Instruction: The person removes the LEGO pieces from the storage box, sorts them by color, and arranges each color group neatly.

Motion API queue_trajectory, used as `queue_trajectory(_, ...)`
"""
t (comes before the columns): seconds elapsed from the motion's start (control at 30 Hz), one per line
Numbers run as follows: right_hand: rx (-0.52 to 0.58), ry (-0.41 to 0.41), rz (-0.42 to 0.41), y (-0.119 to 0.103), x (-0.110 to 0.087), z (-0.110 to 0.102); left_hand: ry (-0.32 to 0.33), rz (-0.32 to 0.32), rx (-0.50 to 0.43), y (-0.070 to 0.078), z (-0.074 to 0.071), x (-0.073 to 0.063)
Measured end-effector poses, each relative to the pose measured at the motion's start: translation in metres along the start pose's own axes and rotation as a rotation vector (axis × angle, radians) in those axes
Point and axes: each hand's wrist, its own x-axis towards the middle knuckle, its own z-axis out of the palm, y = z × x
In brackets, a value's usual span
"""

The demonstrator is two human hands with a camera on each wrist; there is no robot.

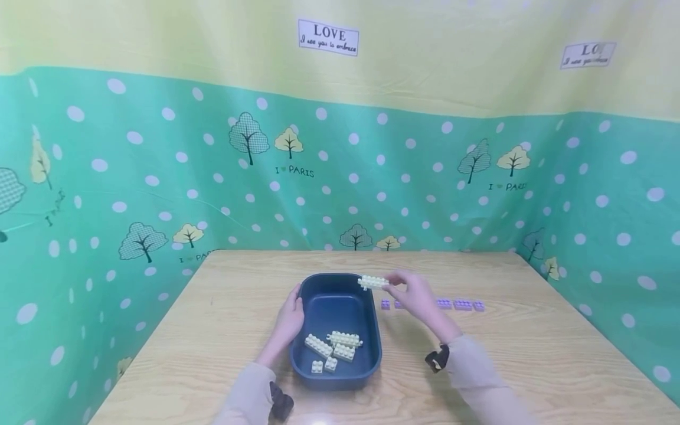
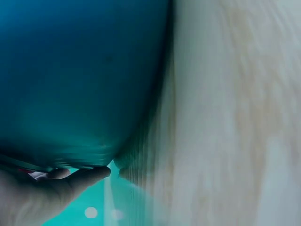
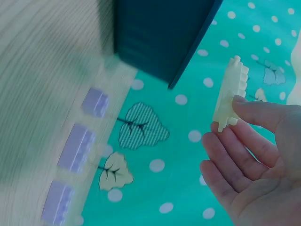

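Observation:
A dark blue plastic tub (image 1: 336, 378) stands on the wooden table, and my left hand (image 1: 290, 316) holds it by its left rim. In the left wrist view the tub's wall (image 2: 75, 84) fills the upper left, with my left hand (image 2: 51, 193) against it. My right hand (image 1: 417, 295) pinches one end of a long cream toy building brick (image 3: 228, 92) between thumb and fingertips. That brick is raised near the tub's far right corner. Inside the tub lie several cream bricks, among them a long brick (image 1: 319, 346) and a small square brick (image 1: 317, 366).
A row of purple building bricks (image 1: 463, 304) lies on the table (image 1: 478, 378) right of the tub, partly hidden behind my right hand. Several of them, such as one purple brick (image 3: 76, 147), show in the right wrist view. A green dotted curtain (image 1: 404, 177) surrounds the table.

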Motion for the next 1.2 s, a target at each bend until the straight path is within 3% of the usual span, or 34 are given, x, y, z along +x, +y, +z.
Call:
queue_trajectory(0.37,-0.093,-0.039,0.047,0.034,-0.013,-0.006,0.003,0.017,0.039,-0.001,-0.003,0.002)
queue_trajectory(0.8,-0.099,-0.132,0.155,0.054,-0.026,0.001,-0.013,-0.009,0.041,-0.001,0.000,0.003)
queue_trajectory(1.2,-0.126,-0.158,0.132,0.059,-0.029,0.003,-0.018,-0.014,0.044,-0.002,0.000,0.003)
